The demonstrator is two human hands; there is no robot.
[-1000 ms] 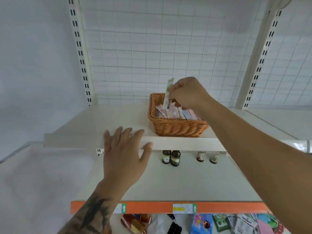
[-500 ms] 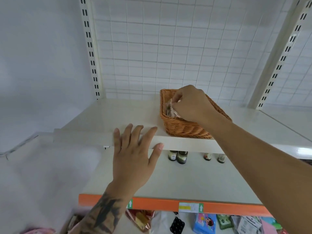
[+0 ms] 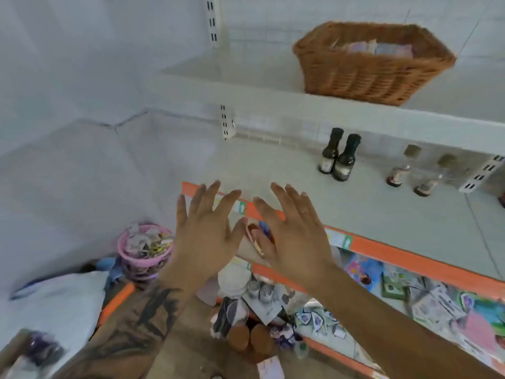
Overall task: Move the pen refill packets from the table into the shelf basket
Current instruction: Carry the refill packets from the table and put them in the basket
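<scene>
Woven wicker basket (image 3: 363, 77), rough

Single head view, tilted, looks forward-down at close range onto shelf front (image 3: 382, 250); wicker basket (image 3: 371, 75) upper right.

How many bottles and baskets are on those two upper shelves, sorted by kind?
Wicker basket: 1
Dark bottles: 2
Clear bottles: 2
Total: 5
</scene>
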